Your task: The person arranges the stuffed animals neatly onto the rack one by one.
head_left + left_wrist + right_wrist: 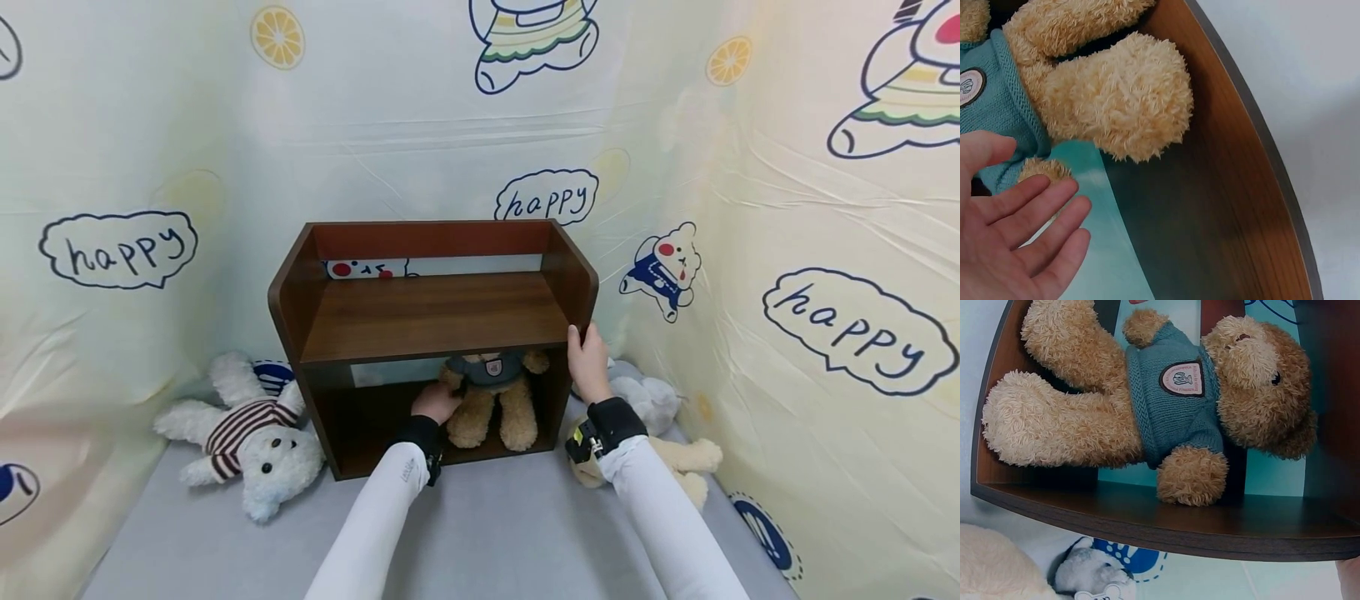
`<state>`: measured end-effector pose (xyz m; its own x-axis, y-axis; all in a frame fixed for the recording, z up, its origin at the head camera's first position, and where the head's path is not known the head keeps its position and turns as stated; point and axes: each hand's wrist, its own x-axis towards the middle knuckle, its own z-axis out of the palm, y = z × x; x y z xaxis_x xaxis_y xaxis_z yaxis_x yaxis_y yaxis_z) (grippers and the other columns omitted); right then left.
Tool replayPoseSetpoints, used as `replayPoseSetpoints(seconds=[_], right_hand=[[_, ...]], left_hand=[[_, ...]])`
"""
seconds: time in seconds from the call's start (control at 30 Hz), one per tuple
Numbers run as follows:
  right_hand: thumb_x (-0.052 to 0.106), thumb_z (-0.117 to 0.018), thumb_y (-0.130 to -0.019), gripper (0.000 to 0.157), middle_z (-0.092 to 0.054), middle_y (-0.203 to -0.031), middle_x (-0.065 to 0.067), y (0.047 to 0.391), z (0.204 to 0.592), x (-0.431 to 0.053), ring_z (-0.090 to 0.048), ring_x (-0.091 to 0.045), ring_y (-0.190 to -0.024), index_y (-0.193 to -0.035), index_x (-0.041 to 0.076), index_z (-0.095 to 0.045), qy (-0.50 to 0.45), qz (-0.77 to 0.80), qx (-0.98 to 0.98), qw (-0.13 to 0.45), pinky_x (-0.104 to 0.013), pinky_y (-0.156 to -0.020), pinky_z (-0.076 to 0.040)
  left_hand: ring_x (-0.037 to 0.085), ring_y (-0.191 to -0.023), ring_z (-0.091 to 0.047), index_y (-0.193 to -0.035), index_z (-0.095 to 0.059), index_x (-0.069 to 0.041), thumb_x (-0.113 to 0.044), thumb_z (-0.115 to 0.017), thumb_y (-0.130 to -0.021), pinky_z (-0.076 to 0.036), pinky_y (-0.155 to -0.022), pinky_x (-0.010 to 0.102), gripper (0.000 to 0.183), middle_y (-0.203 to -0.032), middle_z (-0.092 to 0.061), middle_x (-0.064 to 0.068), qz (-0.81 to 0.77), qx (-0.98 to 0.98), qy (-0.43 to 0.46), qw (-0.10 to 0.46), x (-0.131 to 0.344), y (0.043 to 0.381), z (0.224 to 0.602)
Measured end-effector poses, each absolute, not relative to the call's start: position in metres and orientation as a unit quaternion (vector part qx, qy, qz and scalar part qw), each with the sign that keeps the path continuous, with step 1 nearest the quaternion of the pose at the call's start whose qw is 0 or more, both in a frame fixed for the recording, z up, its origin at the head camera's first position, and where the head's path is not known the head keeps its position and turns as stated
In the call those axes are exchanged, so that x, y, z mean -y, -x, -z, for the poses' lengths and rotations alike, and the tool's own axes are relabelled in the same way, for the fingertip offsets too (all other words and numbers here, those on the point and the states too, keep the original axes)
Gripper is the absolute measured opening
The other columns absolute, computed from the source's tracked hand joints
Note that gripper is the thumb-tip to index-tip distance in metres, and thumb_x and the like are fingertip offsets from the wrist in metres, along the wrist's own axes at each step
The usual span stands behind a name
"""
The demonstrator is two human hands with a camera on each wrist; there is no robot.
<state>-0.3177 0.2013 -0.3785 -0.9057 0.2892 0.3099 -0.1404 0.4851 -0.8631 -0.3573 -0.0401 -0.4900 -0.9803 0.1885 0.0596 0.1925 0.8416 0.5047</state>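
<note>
A knock from the left hand (437, 403) could topple the tan plush bear in a teal knitted sweater (1175, 397), upright in the lower compartment (366, 425) of the brown wooden 2-level shelf (435, 317). That hand's grip is apart, fingers loosely extended beside the bear, contact unclear; the right hand (592, 368) is clamped on the shelf's right side.

The person I'm watching wears long white sleeves that run up to the wrists. The left sleeve (375, 515) carries small grey lettering near its end, too tiny for me to read; the right sleeve (670, 508) creases softly just behind the wrist. A broad black left band (418, 432) bears a small dark gadget (434, 469). The matching right band (618, 421) has a boxy black device (581, 447) with a yellow patch. Both left hand (437, 402) and right hand (588, 364) are bare.
</note>
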Motion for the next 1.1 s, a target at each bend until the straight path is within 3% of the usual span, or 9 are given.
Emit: replayPoseSetpoints(seconds=[0.23,0.3,0.53,0.6,0.67,0.73,0.93,1.1], right_hand=[[0.019,-0.04,-0.098,0.031,-0.054,-0.112,-0.023,0.32,0.381,-0.202,-0.049,-0.032,-0.09,-0.117,-0.004,-0.046,0.03,-0.488,0.84,0.235,-0.039,-0.073,-0.038],[0.02,-0.04,-0.098,0.031,-0.054,-0.112,-0.023,0.32,0.381,-0.202,-0.049,-0.032,-0.09,-0.117,-0.004,-0.046,0.029,-0.488,0.84,0.237,-0.04,-0.073,-0.039],[0.019,-0.04,-0.098,0.031,-0.054,-0.115,-0.023,0.319,0.381,-0.202,-0.05,-0.032,-0.092,-0.118,-0.004,-0.046,0.028,-0.489,0.839,0.237,-0.04,-0.074,-0.039],[0.018,-0.041,-0.097,0.031,-0.054,-0.114,-0.024,0.318,0.38,-0.202,-0.05,-0.032,-0.092,-0.117,-0.005,-0.046,0.028,-0.488,0.839,0.239,-0.04,-0.074,-0.039],[0.018,-0.041,-0.097,0.031,-0.054,-0.115,-0.024,0.318,0.38,-0.202,-0.05,-0.032,-0.093,-0.117,-0.005,-0.047,0.032,-0.49,0.838,0.238,-0.041,-0.075,-0.04],[0.018,-0.041,-0.097,0.031,-0.054,-0.116,-0.024,0.318,0.379,-0.202,-0.051,-0.032,-0.095,-0.117,-0.005,-0.046,0.034,-0.491,0.838,0.237,-0.041,-0.076,-0.04],[0.019,-0.041,-0.097,0.031,-0.054,-0.114,-0.024,0.318,0.38,-0.202,-0.05,-0.032,-0.092,-0.117,-0.005,-0.047,0.035,-0.491,0.839,0.232,-0.041,-0.075,-0.04],[0.019,-0.041,-0.097,0.032,-0.054,-0.113,-0.024,0.317,0.379,-0.201,-0.049,-0.032,-0.089,-0.117,-0.005,-0.047,0.035,-0.493,0.838,0.23,-0.039,-0.072,-0.039]], left_hand=[[0.024,-0.072,-0.056,-0.092,-0.063,-0.001,-0.02,-0.054,-0.088,-0.045,-0.064,0.036,0.022,-0.084,-0.06,0.012,0.257,0.962,0.08,-0.049,0.048,0.36,0.487],[0.025,-0.074,-0.055,-0.097,-0.062,0.0,-0.02,-0.054,-0.088,-0.045,-0.066,0.037,0.023,-0.085,-0.06,0.012,0.258,0.961,0.071,-0.071,0.051,0.366,0.49],[0.022,-0.077,-0.055,-0.11,-0.06,-0.002,-0.037,-0.054,-0.089,-0.046,-0.068,0.036,0.042,-0.094,-0.061,0.011,0.254,0.956,0.121,-0.081,0.068,0.416,0.549],[0.021,-0.075,-0.055,-0.107,-0.061,0.0,-0.035,-0.055,-0.089,-0.046,-0.068,0.035,0.04,-0.094,-0.062,0.011,0.253,0.956,0.117,-0.096,0.064,0.402,0.532],[0.022,-0.075,-0.054,-0.099,-0.063,0.0,-0.026,-0.055,-0.09,-0.045,-0.067,0.033,0.029,-0.087,-0.061,0.01,0.248,0.955,0.095,-0.131,0.055,0.367,0.482],[0.02,-0.067,-0.05,-0.088,-0.063,0.001,-0.02,-0.054,-0.089,-0.042,-0.06,0.03,0.023,-0.075,-0.056,0.007,0.247,0.954,0.099,-0.139,0.051,0.348,0.459],[0.015,-0.053,-0.042,-0.072,-0.058,-0.003,-0.02,-0.056,-0.086,-0.033,-0.049,0.026,0.022,-0.06,-0.045,0.002,0.247,0.945,0.118,-0.176,0.051,0.346,0.454],[0.013,-0.05,-0.039,-0.055,-0.042,-0.013,-0.018,-0.055,-0.086,-0.031,-0.047,0.023,0.035,-0.053,-0.038,-0.001,0.223,0.945,0.129,-0.202,0.05,0.339,0.445]])
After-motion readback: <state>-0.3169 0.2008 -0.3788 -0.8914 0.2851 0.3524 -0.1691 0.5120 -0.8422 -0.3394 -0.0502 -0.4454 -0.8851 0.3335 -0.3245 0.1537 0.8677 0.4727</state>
